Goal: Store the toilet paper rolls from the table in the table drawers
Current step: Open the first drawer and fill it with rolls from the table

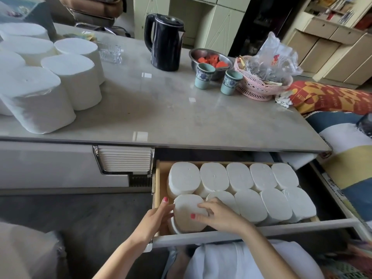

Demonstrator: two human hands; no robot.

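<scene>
Nearest the camera, at the open drawer (251,231): left hand (156,217) cupped against the left flank of the front-left roll (186,213), thumb up over its rim; right hand (218,215) spread on its top and right edge, fingers curled loosely round it. Both partly closed on that one roll, easing it into the last corner gap, against the drawer's left wall. Sits higher than its neighbours and tilted, so probably not yet seated. Beside and behind it, nine more rolls (249,204) packed upright in two rows, touching.

Likely handling: light, soft, easily dented; squashed ovals already. Best held by the flanks with flat fingers, pressed down evenly from the top face, not pinched at the rim. Film-wrapped perhaps, so possibly a little slippery; hard to tell.

Farther off, on the table (171,117), left end: remaining rolls (46,81) standing in a cluster, still to store. Beyond, well apart: black kettle (164,41), two cups (215,80), pink basket (259,86).
</scene>
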